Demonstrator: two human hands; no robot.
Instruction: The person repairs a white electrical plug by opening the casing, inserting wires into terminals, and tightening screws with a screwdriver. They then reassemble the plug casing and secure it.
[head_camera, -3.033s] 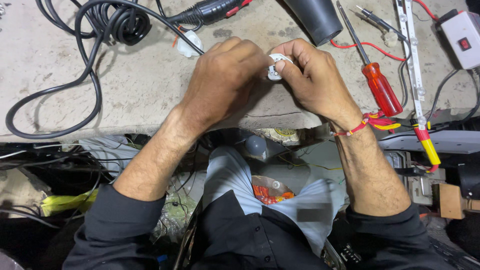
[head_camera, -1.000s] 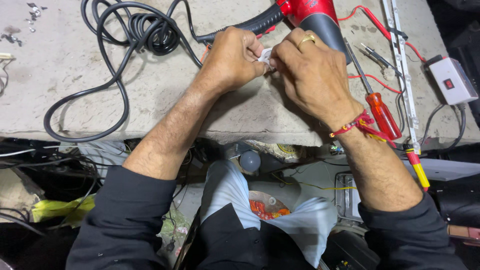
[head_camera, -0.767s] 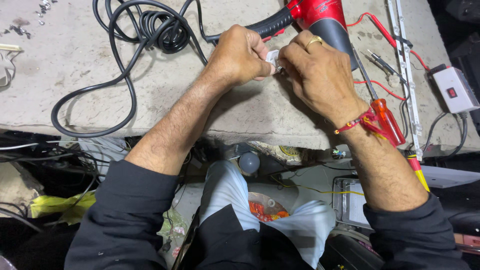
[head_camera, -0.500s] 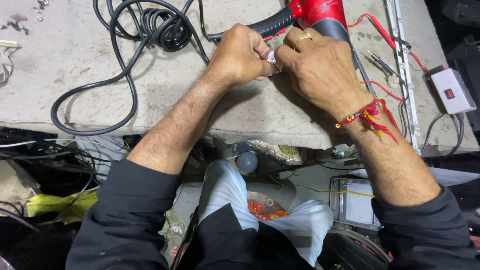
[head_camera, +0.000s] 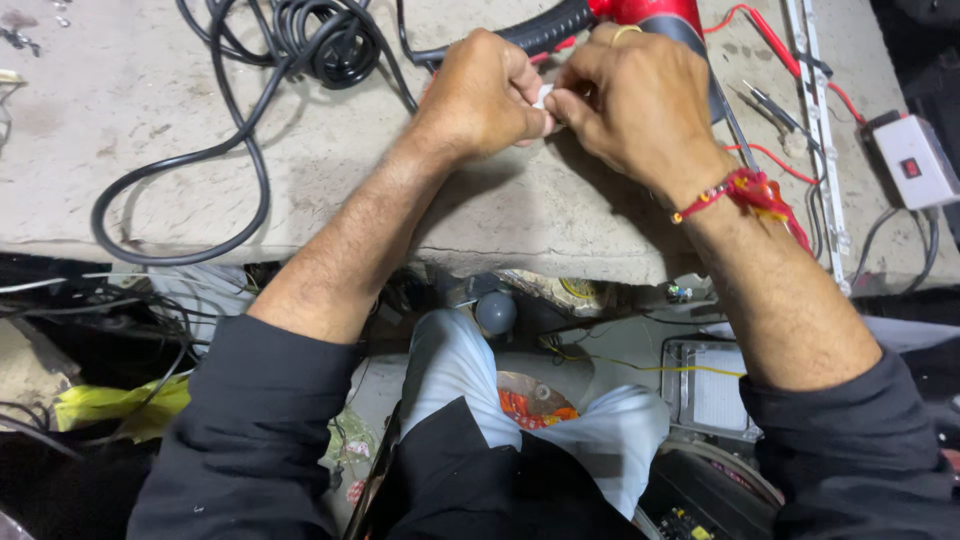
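My left hand (head_camera: 485, 95) and my right hand (head_camera: 635, 100) meet over a worn stone worktop (head_camera: 330, 190). Both pinch one small white part (head_camera: 543, 96), which is mostly hidden between the fingertips. A ring sits on a right finger and a red thread is tied round the right wrist (head_camera: 745, 190). Just behind the hands lies a red and black power tool (head_camera: 610, 18).
A coiled black cable (head_camera: 320, 40) loops across the left of the worktop. Red-wired probes (head_camera: 770, 100), a long white strip (head_camera: 822, 120) and a white switch box (head_camera: 915, 160) lie at the right. Clutter, wires and a grey bulb (head_camera: 495, 312) sit under the worktop edge.
The view has shifted, so the hands sit higher in the frame. Both hands keep hold of the white part. The screwdriver seen earlier at the right is now hidden behind my right wrist.
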